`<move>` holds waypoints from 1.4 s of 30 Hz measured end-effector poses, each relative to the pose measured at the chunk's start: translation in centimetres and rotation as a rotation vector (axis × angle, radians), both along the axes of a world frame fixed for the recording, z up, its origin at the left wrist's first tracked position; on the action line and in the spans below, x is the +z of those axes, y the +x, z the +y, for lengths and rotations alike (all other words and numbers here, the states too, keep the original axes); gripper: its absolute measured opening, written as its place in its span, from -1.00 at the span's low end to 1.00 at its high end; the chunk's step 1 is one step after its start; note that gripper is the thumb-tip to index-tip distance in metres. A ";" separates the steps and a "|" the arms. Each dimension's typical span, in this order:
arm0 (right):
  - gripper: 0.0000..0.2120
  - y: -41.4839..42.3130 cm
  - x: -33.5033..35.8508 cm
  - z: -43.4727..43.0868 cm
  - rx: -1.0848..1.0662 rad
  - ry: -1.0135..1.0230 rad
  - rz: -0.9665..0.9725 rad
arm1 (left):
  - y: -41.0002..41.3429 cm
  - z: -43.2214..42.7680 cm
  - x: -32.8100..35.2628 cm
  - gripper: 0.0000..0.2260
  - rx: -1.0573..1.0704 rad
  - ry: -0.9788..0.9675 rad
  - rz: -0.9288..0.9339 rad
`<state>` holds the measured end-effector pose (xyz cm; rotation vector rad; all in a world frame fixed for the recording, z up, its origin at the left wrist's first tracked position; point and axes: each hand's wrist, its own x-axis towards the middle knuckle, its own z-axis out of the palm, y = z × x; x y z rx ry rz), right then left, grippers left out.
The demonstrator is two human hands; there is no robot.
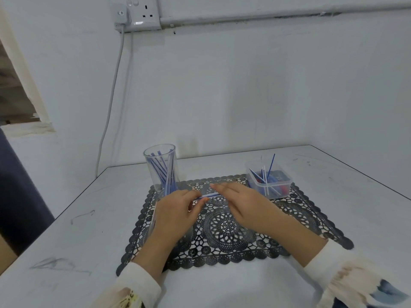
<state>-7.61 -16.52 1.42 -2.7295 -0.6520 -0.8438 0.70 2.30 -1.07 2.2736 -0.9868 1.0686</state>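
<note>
Over a black lace placemat (224, 227), both hands meet on a thin blue-and-white stick (208, 196). My left hand (178, 210) pinches its left end between thumb and fingers. My right hand (240, 201) covers the other end, fingers extended towards the left; its grip is hidden. Behind the left hand stands a clear plastic cup (161, 172) holding several blue sticks upright. At the mat's far right corner sits a clear plastic tub (269, 182) with several blue and white sticks lying and leaning in it, plus something red.
The mat lies on a white table (77, 230) set into a white wall corner. A wall socket (139, 14) with a plugged cable (111, 96) hangs above the table's far left. The table's left edge borders a dark surface (20, 192).
</note>
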 end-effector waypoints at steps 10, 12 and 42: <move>-0.57 0.8 0.1 -1.7 -0.116 -0.127 -0.063 | 0.0 0.3 0.1 -0.65 0.009 0.026 0.093; -0.54 0.9 0.1 -2.0 -0.165 -0.146 -0.097 | -0.1 0.3 0.2 -0.65 0.007 0.022 0.096; -0.70 3.7 -1.9 -6.2 -0.384 -0.517 -0.164 | -0.1 0.5 0.4 -0.73 0.024 -0.002 0.155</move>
